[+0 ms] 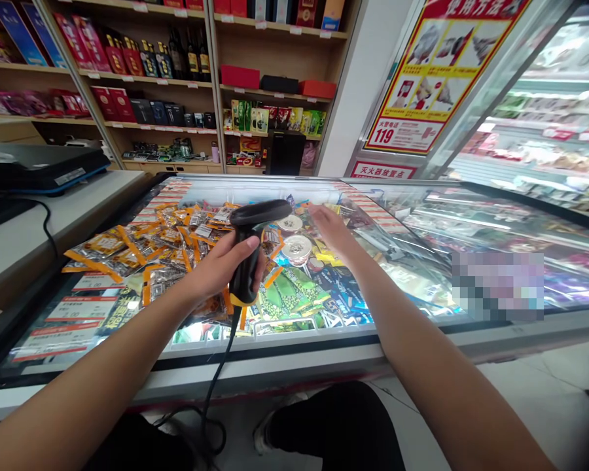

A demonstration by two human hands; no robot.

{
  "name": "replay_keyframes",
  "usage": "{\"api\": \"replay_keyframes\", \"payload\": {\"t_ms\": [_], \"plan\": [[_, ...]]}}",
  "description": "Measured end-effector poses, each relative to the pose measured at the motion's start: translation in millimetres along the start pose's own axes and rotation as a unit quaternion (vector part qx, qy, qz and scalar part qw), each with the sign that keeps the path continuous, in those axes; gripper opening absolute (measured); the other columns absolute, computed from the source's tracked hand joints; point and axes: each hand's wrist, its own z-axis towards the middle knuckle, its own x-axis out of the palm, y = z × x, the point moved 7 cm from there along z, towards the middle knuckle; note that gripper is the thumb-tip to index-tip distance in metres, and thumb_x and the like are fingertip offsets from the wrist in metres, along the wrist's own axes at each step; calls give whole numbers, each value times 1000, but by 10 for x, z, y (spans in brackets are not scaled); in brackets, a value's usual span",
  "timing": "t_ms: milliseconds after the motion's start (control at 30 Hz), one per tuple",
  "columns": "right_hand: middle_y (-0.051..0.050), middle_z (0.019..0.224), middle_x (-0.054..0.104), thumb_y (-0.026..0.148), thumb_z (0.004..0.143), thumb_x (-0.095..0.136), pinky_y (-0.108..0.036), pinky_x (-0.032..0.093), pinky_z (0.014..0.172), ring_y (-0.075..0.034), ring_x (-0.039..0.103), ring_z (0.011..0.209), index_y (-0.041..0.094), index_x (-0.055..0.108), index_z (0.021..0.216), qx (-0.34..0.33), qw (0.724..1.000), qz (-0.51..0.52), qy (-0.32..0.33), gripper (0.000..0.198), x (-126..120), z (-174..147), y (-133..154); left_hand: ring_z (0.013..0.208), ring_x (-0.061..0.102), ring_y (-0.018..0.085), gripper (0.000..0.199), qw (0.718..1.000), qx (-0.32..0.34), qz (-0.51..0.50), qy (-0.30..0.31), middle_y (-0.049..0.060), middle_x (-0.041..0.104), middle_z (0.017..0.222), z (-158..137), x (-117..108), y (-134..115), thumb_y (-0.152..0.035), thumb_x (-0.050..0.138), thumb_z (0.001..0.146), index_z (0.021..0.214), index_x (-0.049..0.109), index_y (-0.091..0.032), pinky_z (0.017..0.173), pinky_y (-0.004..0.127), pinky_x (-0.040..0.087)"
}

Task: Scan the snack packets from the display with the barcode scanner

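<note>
Left hand (pixel 220 265) grips a scanner (pixel 252 252) above the freezer (pixel 324 356); right hand (pixel 331 229), fingers apparently open, reaches over packets (pixel 294 291) inside.

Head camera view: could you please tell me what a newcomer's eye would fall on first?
The black barcode scanner gripped in the left hand at centre, over the open chest freezer. The right hand reaches in among the packets beside two round tubs. Orange-edged snack packets lie heaped at left.

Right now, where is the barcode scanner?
Head view, centre: the barcode scanner is gripped in the left hand above the chest freezer, beside the orange snack packets.
</note>
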Motion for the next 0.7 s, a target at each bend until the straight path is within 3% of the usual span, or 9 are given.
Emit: {"api": "replay_keyframes", "payload": {"t_ms": [100, 233, 333, 367, 433, 500, 600, 700], "plan": [[-24, 138, 60, 69, 88, 66, -60, 41, 111, -45, 51, 136, 17, 63, 133, 26, 970, -218, -104, 69, -193, 78, -251, 50, 63, 14, 43, 998, 18, 6, -61, 1, 65, 65, 26, -148, -75, -61, 62, 97, 87, 54, -20, 47, 25, 50], [-30, 145, 53, 58, 84, 78, -69, 33, 113, -53, 39, 144, 15, 61, 135, 112, 924, -348, -111, 69, -251, 92, -498, 49, 60, 13, 46, 992, 36, -14, -122, 0, 65, 65, 34, -280, -172, -64, 67, 90, 87, 53, -21, 48, 25, 50], [-26, 143, 55, 53, 89, 75, -68, 33, 114, -49, 43, 141, 18, 62, 133, 25, 939, -321, -121, 57, -147, 3, -176, 48, 59, 13, 47, 989, 40, -19, -144, -2, 63, 63, 34, -311, -203, -65, 70, 87, 90, 51, -22, 47, 25, 49], [-23, 139, 59, 52, 93, 71, -64, 36, 114, -45, 48, 137, 21, 63, 130, -32, 954, -281, -103, 50, -48, -54, 3, 48, 59, 13, 48, 988, 40, -17, -148, -2, 63, 63, 35, -313, -207, -65, 70, 87, 89, 51, -22, 47, 25, 49], [-15, 123, 68, 56, 101, 59, -53, 49, 104, -35, 63, 119, 24, 65, 122, -123, 980, -157, 17, 39, 284, -214, 335, 48, 59, 13, 49, 988, 37, -11, -153, -1, 63, 62, 39, -313, -205, -66, 69, 87, 89, 50, -22, 47, 25, 48], [-12, 121, 70, 62, 97, 65, -49, 54, 97, -31, 66, 110, 27, 65, 122, -170, 971, -116, 119, 43, 630, -419, 589, 48, 59, 14, 48, 988, 34, -7, -150, -1, 64, 62, 46, -306, -198, -66, 68, 87, 89, 51, -22, 47, 25, 48], [-16, 129, 65, 59, 81, 84, -56, 51, 101, -40, 61, 122, 26, 62, 134, -186, 953, -181, 159, 66, 973, -619, 738, 48, 61, 14, 47, 990, 33, -4, -138, -1, 64, 62, 58, -292, -191, -66, 68, 88, 86, 52, -21, 45, 25, 47], [-19, 132, 63, 43, 81, 84, -59, 50, 102, -42, 59, 125, 21, 58, 143, -157, 954, -177, 185, 71, 1049, -644, 703, 48, 61, 14, 47, 991, 34, -1, -129, 0, 63, 61, 71, -287, -186, -65, 67, 89, 84, 54, -21, 45, 25, 48]]}}
